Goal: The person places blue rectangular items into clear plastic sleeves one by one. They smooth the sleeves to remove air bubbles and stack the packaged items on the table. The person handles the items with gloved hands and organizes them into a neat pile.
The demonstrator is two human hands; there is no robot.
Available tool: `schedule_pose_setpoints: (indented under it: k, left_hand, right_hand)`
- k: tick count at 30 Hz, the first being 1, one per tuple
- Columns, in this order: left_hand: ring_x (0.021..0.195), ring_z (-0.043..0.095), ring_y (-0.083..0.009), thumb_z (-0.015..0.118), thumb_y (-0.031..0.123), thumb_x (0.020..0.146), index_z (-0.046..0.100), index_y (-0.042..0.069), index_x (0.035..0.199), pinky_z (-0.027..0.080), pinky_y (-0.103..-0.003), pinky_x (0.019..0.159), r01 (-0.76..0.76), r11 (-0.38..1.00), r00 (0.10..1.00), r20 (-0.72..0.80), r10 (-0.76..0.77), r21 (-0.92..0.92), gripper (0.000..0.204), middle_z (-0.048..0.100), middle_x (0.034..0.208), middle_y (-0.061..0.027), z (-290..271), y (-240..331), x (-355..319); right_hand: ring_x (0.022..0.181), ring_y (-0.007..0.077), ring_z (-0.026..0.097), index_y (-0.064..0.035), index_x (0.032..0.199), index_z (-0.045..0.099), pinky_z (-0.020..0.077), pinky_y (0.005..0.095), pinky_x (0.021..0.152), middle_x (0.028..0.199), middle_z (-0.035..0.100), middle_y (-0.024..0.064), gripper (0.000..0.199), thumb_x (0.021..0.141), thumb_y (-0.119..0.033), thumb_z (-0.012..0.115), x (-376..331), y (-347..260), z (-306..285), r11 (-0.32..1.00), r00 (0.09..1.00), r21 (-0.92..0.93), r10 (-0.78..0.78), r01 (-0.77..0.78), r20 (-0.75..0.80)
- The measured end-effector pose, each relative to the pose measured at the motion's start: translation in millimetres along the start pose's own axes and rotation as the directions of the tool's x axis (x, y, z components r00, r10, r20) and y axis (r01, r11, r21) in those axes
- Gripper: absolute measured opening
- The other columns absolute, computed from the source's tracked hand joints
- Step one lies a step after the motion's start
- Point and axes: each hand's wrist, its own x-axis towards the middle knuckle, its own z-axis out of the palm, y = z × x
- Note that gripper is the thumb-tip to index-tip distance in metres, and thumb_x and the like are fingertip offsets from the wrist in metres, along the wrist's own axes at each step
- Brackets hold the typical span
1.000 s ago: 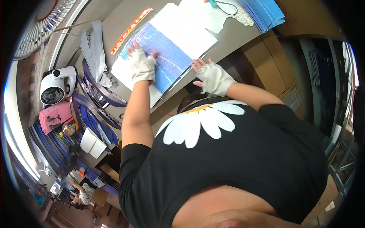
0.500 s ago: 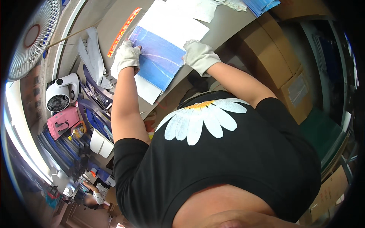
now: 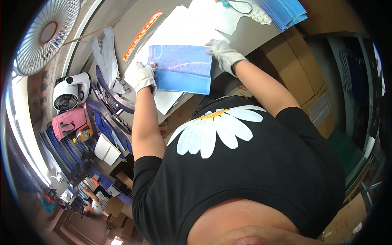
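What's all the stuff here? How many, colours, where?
Printed sheet: 1, blue, top centre
Papers: several, white, under and beyond it
Table: 1, grey, top
Strip: 1, red, left of papers
Stack: 1, blue, upper right
Large fan: 1, white, upper left
Small fan: 1, white-black, left
Pouch: 1, pink, left
Cardboard boxes: several, brown, right
Co-worker: 1, white top, lower left
Left hand: 1, white-gloved, sheet's left edge
Right hand: 1, white-gloved, sheet's upper right corner

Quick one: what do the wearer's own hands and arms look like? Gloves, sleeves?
Left hand and right hand: off-white gloves with fingertips exposed. Forearms uncovered; short, plain black sleeves on the upper arms.
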Motion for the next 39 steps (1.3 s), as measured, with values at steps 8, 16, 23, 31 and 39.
schedule_pose_setpoints:
  k: [8, 16, 23, 31, 39]
  left_hand:
    - [0.093, 0.065, -0.0234, 0.074, 0.032, 0.088, 0.051, 0.001, 0.137, 0.052, -0.039, 0.08, 0.264, 0.831, 0.962, 0.075, -0.262, -0.49, 0.063, 0.068, 0.111, -0.0117, 20, -28, 0]
    - [0.076, 0.053, -0.0128, 0.073, 0.021, 0.09, 0.057, 0.006, 0.129, 0.04, -0.025, 0.066, 0.461, 0.411, 0.837, 0.232, -0.496, -0.786, 0.045, 0.065, 0.1, -0.0022, 21, -41, -43]
    - [0.071, 0.054, -0.0121, 0.069, 0.035, 0.092, 0.051, 0.012, 0.141, 0.042, -0.026, 0.062, 0.459, 0.369, 0.809, 0.208, -0.55, -0.808, 0.057, 0.069, 0.098, -0.0025, 6, -1, -44]
    - [0.071, 0.059, -0.0146, 0.071, 0.02, 0.091, 0.055, 0.012, 0.13, 0.054, -0.032, 0.064, 0.428, 0.512, 0.903, 0.329, -0.276, -0.745, 0.043, 0.064, 0.091, -0.0011, -17, -51, -42]
    - [0.098, 0.067, -0.0288, 0.067, 0.027, 0.093, 0.052, 0.001, 0.133, 0.058, -0.044, 0.085, 0.384, 0.213, 0.916, 0.342, -0.209, -0.899, 0.051, 0.065, 0.118, -0.0134, -28, -78, -50]
  right_hand:
    - [0.096, 0.0259, 0.065, -0.0039, 0.115, 0.064, 0.0535, 0.0407, 0.087, 0.107, 0.067, 0.0106, 0.034, 0.084, -0.009, 0.075, 26, -25, -32, 0.926, 0.982, 0.37, -0.134, 0.075, 0.134]
    - [0.094, 0.0309, 0.068, 0.0018, 0.114, 0.06, 0.057, 0.0483, 0.084, 0.106, 0.068, 0.015, 0.034, 0.084, -0.005, 0.074, 37, -49, -31, 0.807, 0.946, 0.554, 0.015, -0.203, 0.325]
    - [0.11, 0.0289, 0.062, 0.0004, 0.13, 0.052, 0.0529, 0.0451, 0.096, 0.121, 0.062, 0.0147, 0.041, 0.091, -0.006, 0.062, 45, -42, -23, 0.803, 0.968, 0.591, -0.082, -0.076, 0.235]
    - [0.098, 0.03, 0.065, -0.0011, 0.126, 0.057, 0.0543, 0.0434, 0.085, 0.114, 0.066, 0.0159, 0.042, 0.09, -0.019, 0.066, 60, -38, 2, 0.782, 0.971, 0.618, -0.075, -0.085, 0.228]
    - [0.109, 0.025, 0.064, 0.0005, 0.129, 0.056, 0.051, 0.0364, 0.085, 0.126, 0.063, 0.0144, 0.046, 0.09, -0.023, 0.062, 31, -49, -5, 0.966, 0.86, 0.233, -0.026, -0.108, 0.509]
